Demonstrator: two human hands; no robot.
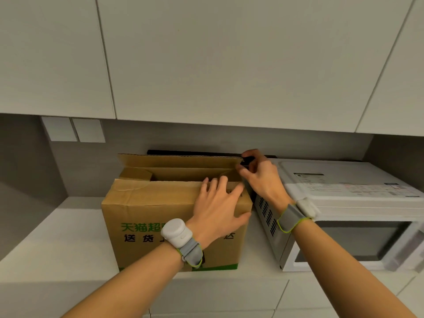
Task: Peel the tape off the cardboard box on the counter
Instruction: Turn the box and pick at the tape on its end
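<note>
Box [160, 210] on the bench [57, 237], flaps up. Left hand [218, 203] lies flat, bracing the near flap [158, 191]. Right hand [259, 177] pinches the rear flap [174, 160] corner in a tight grip, tape hidden there. Best peel low and slow, box pinned.

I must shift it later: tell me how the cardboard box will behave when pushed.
Probably slides readily: the cardboard box sits flat on the smooth counter. Its top likely flexes: one flap stands open, another is creased. Tipping seems unlikely; its base looks broad.
</note>
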